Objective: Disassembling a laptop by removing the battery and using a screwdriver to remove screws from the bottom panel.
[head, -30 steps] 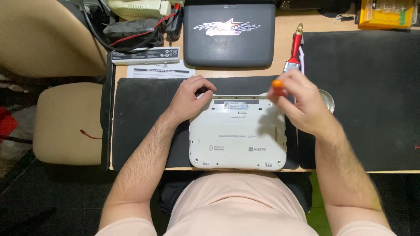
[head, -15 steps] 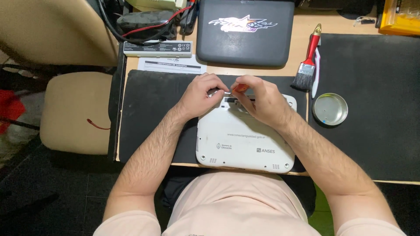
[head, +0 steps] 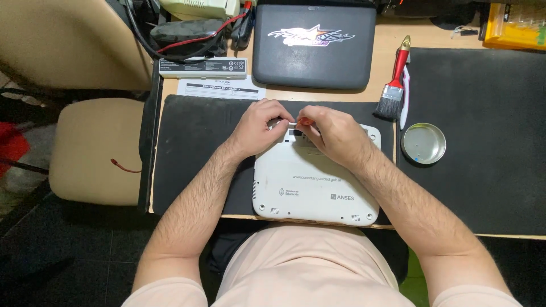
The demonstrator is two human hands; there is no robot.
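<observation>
A small white laptop (head: 315,182) lies upside down on a black mat (head: 193,142) at the desk's front edge. Over its back edge my right hand (head: 333,133) grips a screwdriver (head: 300,121) with an orange-red handle, the shaft pointing left. My left hand (head: 259,128) meets it there, fingertips pinched around the screwdriver's tip at the laptop's top left corner. Whatever sits under the fingertips is hidden.
A dark closed laptop (head: 314,45) lies behind. A long grey battery (head: 202,67) and a paper sheet (head: 222,89) sit at the back left. A red-handled brush (head: 393,85) and a round metal tin (head: 424,143) lie right, by a second black mat (head: 483,131). A beige chair (head: 94,150) stands left.
My right hand has carried the screwdriver left from the laptop's right corner to its top middle, where my left hand's fingers have closed on the tip. The view has shifted slightly.
</observation>
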